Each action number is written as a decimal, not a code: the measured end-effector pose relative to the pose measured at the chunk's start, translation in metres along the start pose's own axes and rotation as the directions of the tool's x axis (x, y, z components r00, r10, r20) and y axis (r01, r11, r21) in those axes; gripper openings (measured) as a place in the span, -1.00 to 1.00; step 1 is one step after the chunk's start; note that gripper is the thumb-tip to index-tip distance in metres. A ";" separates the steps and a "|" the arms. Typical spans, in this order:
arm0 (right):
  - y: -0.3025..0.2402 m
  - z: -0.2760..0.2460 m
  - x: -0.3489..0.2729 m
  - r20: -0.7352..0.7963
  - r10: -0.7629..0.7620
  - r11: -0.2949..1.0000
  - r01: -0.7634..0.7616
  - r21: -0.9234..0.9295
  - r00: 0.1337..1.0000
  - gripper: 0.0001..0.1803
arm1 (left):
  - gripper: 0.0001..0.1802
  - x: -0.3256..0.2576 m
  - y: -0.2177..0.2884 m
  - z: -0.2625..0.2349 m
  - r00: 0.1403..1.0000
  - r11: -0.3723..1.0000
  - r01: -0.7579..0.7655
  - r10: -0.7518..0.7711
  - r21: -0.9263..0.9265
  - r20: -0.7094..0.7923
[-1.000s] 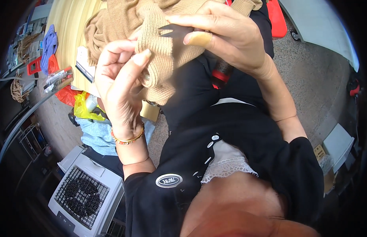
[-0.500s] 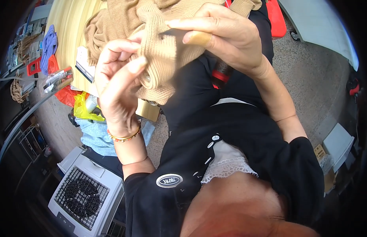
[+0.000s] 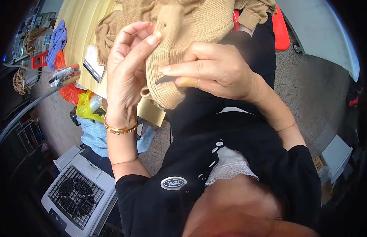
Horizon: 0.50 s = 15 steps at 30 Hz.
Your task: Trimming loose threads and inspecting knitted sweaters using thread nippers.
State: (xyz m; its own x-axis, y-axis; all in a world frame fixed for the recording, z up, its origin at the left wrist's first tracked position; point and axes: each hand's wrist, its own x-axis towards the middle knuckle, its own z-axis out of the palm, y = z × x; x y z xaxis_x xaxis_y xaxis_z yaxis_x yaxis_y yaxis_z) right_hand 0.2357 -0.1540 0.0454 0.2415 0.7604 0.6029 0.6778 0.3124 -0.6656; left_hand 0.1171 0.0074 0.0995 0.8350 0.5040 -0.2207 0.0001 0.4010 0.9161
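A tan ribbed knit sweater [image 3: 205, 23] lies bunched over my lap and the table edge, one narrow ribbed part raised toward me. My left hand [image 3: 130, 63] pinches this part's left edge between thumb and forefinger, beside a small dark slit in the knit. My right hand [image 3: 219, 71] is closed on a small pointed metal blade [image 3: 164, 79], held between thumb and forefinger. The blade's tip rests at or just over the ribbing; whether it touches I cannot tell. Most of the tool is hidden in my fingers.
The pale wooden table [image 3: 78, 31] is at the upper left. By it are a yellow plastic bag [image 3: 85, 107], light blue cloth [image 3: 97, 136] and a clear container of pens [image 3: 65, 77]. A white fan unit [image 3: 78, 193] stands lower left, a red stool [image 3: 281, 31] upper right.
The ribbed part has been turned and laid flatter. My right hand has come down and left, and the blade now shows at its fingertips. My left hand still pinches the knit.
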 end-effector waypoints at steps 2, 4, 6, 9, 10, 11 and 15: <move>-0.002 -0.004 0.001 0.004 -0.013 0.999 0.013 -0.038 1.000 -0.60 | -0.59 -0.001 -0.001 0.001 1.000 0.999 0.008 -0.009 -0.051 -0.027; -0.001 -0.010 0.004 0.012 -0.029 0.997 0.030 -0.076 1.000 -0.60 | -0.51 -0.001 -0.003 -0.002 0.999 1.000 0.011 -0.012 -0.027 -0.050; 0.000 -0.019 0.006 -0.007 -0.033 0.995 0.032 -0.094 0.999 -0.59 | -0.49 -0.002 -0.004 0.000 0.999 0.998 -0.016 0.013 -0.064 -0.041; 0.011 -0.032 0.011 -0.055 -0.014 0.998 0.018 0.061 0.998 -0.57 | -0.47 -0.002 -0.007 -0.001 0.998 0.993 -0.055 0.051 -0.107 -0.036; 0.013 -0.035 0.012 -0.069 -0.004 0.997 0.009 0.074 0.998 -0.57 | -0.47 -0.003 -0.008 -0.001 0.997 0.991 -0.070 0.066 -0.112 -0.036; 0.015 -0.038 0.014 -0.094 -0.017 1.000 0.019 0.022 0.995 -0.57 | -0.47 -0.003 -0.008 0.002 0.997 0.989 -0.078 0.074 -0.123 -0.037; 0.002 -0.039 0.027 -0.141 0.013 0.997 -0.024 -0.072 0.990 -0.59 | -0.48 -0.002 -0.009 0.005 0.997 0.987 -0.073 0.069 -0.141 -0.032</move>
State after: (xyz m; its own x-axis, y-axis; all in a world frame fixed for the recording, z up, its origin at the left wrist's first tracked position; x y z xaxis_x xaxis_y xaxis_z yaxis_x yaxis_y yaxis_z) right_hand 0.2706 -0.1550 0.0775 0.3458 0.6769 0.6498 0.7203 0.2523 -0.6461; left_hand 0.1185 -0.0013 0.0936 0.8150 0.5546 -0.1677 -0.1385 0.4674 0.8731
